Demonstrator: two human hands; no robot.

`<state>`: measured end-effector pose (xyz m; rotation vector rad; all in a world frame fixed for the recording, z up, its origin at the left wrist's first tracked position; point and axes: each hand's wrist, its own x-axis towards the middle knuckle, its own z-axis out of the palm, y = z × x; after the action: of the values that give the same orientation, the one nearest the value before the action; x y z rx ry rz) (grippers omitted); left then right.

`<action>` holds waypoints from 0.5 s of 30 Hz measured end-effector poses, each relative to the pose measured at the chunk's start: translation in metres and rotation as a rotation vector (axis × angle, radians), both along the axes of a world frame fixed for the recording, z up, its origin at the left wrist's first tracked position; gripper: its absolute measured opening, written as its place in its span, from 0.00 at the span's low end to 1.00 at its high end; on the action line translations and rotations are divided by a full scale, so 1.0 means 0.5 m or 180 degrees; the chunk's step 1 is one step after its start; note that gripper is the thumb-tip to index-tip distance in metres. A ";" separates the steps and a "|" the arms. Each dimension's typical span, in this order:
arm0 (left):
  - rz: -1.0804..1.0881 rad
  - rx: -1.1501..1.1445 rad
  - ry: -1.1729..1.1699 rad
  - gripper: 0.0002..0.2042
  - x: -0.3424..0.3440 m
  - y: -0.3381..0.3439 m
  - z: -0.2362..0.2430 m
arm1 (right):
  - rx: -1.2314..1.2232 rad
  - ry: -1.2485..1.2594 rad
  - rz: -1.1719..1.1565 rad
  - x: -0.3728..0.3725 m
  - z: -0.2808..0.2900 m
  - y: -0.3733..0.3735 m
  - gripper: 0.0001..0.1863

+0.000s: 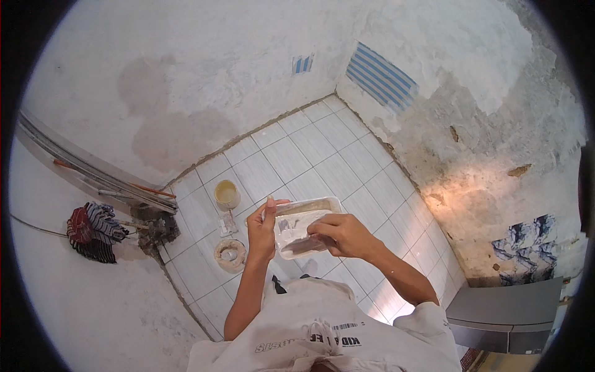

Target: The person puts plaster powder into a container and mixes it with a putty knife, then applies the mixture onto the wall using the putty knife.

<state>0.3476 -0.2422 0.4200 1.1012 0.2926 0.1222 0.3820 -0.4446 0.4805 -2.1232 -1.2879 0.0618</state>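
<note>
My left hand [263, 228] grips the left side of a shallow white plastic tray [319, 204], its thumb raised along the rim. White paste [291, 222] is smeared inside the tray. My right hand [345, 235] reaches over the tray from the right, fingers closed and pointing down into it. A flat greyish strip [302, 246] lies below those fingertips; I cannot tell whether it is a tool's blade or part of the tray's inside.
On the tiled floor [291, 152] to the left stand an open tub [227, 194], a small packet [227, 223] and a round paste-crusted container [230, 255]. Cloths [96, 229] hang on the left wall near pipes [93, 167]. A grey cabinet [505, 310] is at lower right.
</note>
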 end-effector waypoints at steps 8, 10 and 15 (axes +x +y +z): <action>-0.0199 0.0253 -0.0033 0.24 -0.009 0.003 0.022 | 0.0459 -0.0328 -0.0495 0.023 0.067 -0.001 0.18; -0.0221 0.0331 -0.0151 0.25 -0.008 -0.001 0.026 | 0.0404 -0.0593 -0.0569 0.026 0.047 0.004 0.19; 0.0025 0.0098 -0.0121 0.24 -0.008 0.011 0.009 | 0.0087 -0.1019 -0.0229 -0.013 0.000 0.003 0.21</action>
<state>0.3438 -0.2365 0.4244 1.1273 0.2617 0.1549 0.3753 -0.4432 0.4803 -2.2162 -1.3784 -0.3371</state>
